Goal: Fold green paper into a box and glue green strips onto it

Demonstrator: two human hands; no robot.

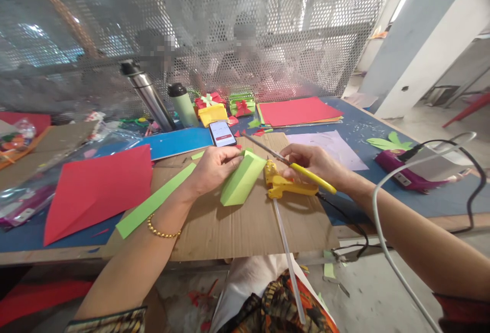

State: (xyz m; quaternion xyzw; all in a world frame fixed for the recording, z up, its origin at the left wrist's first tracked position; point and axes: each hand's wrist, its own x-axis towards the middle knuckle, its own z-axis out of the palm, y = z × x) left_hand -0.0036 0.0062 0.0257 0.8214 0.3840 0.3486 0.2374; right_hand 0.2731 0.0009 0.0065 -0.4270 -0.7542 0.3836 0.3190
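Observation:
A folded light-green paper piece point(242, 179) stands tilted above the brown cardboard, its upper left edge pinched by my left hand point(214, 169). My right hand point(312, 164) is closed on yellow-handled scissors point(312, 177), whose blades point up and left over the cardboard point(214, 236). Beneath the scissors lies a yellow glue gun point(293, 187), with a clear glue stick point(287, 251) reaching past the table's front edge. A long green paper strip point(153, 203) passes behind my left forearm.
Red paper point(101, 185) lies at left, a phone point(222, 134) beyond the cardboard. Bottles point(184, 105), small coloured paper boxes point(242, 105) and a red sheet stack point(300, 112) stand or lie at the back. A purple power strip point(406, 172) and a grey cable point(377, 205) are at right.

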